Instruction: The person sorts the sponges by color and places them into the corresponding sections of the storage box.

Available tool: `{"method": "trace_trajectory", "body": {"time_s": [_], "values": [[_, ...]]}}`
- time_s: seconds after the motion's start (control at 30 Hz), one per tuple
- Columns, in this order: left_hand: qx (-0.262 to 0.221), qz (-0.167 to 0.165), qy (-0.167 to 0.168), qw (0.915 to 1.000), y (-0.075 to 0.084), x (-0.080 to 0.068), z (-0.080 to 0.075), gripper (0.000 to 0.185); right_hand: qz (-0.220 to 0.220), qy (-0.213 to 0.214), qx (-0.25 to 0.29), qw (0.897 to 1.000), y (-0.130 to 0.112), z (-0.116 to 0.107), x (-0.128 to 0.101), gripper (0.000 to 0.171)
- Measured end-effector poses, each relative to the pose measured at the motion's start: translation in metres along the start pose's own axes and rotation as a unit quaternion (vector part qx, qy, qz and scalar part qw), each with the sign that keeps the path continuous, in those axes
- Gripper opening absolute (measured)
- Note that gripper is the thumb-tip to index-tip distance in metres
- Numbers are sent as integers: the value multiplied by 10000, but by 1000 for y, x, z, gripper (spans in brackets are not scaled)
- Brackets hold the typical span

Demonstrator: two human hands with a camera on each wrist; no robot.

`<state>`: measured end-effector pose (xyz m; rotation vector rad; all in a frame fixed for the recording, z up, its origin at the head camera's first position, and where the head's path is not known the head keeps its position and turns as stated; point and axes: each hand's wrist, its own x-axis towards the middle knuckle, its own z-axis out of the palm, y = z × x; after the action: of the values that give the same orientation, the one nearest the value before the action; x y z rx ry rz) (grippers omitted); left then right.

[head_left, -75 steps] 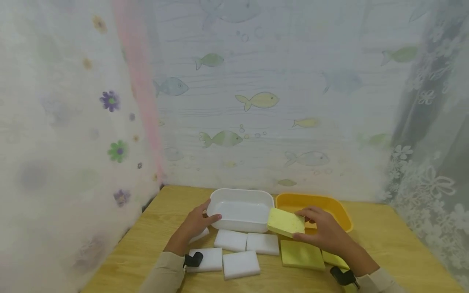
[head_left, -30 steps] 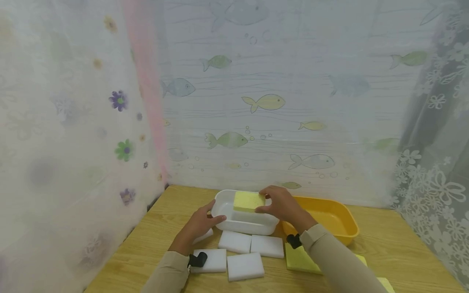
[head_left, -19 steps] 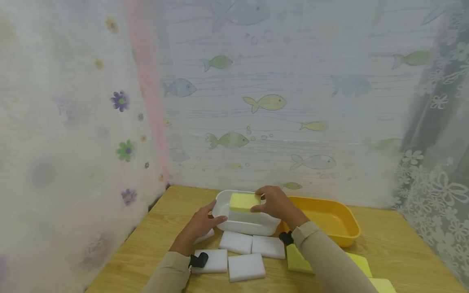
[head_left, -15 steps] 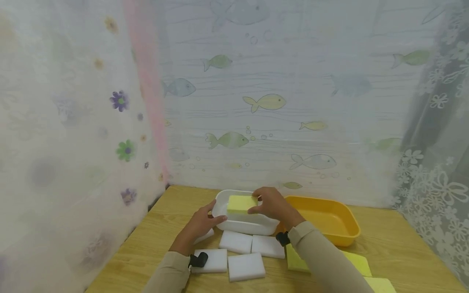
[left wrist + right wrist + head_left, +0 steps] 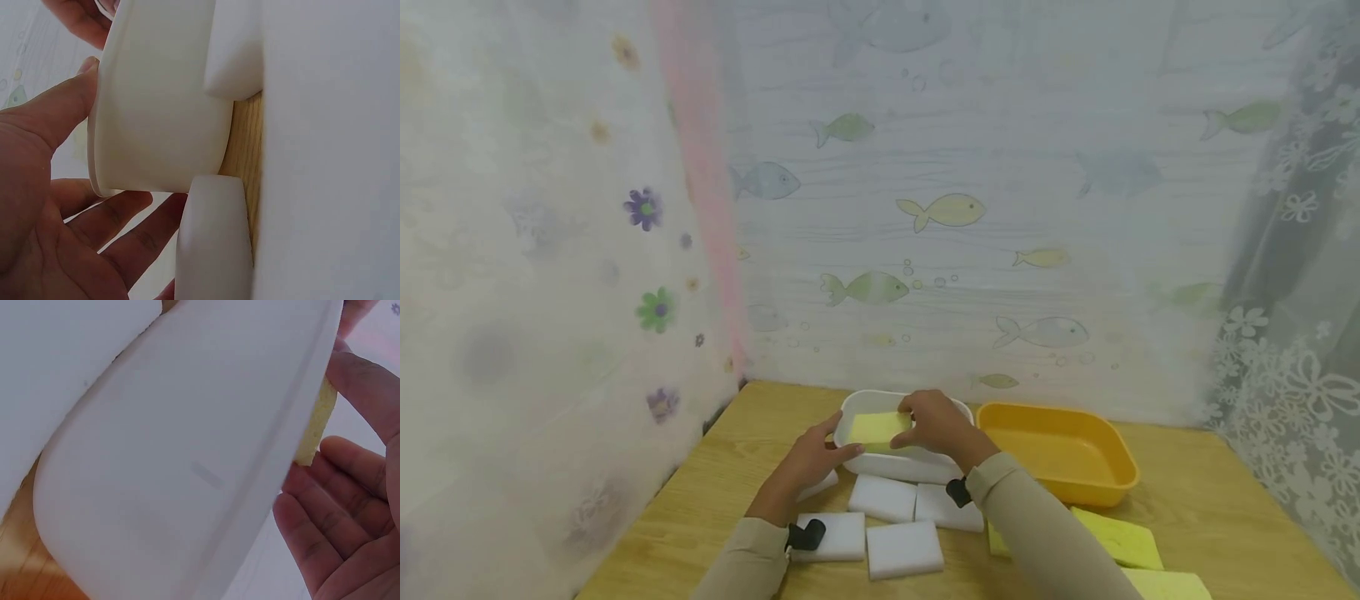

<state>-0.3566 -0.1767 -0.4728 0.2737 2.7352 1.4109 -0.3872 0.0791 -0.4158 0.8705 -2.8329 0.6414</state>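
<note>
In the head view my right hand (image 5: 942, 427) pinches a yellow sponge (image 5: 874, 428) by its right end, low inside the white plastic basin (image 5: 917, 468). My left hand (image 5: 808, 460) steadies that basin at its left end, thumb on the front rim and fingers along the outer side. The left wrist view shows the thumb at the rim of the basin (image 5: 156, 100) and the fingers under its end wall. Seen from the right wrist, a strip of the sponge (image 5: 320, 425) shows above the rim between thumb and fingers; the basin wall hides the rest.
A yellow-orange basin (image 5: 1060, 485) stands right of the white one. Several white sponge blocks (image 5: 904, 550) lie in front on the wooden table (image 5: 1232, 508). More yellow sponges (image 5: 1116, 537) lie front right, partly behind the right sleeve. A fish-print curtain (image 5: 940, 275) hangs behind.
My right hand has carried the yellow sponge from in front of the yellow-orange basin leftward into the white basin, then lower and toward its front left. The left hand has stayed on the rim.
</note>
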Motion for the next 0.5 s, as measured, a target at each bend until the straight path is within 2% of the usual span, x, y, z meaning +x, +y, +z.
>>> {"method": "trace_trajectory", "body": {"time_s": [0.2,0.5], "values": [[-32,45,6,10000,1,0,-1,97,-25,-53,23,10000,-7,6,3,48],[-35,35,17,10000,2,-2,-1,95,57,-140,-245,9996,-10,15,4,48]]}}
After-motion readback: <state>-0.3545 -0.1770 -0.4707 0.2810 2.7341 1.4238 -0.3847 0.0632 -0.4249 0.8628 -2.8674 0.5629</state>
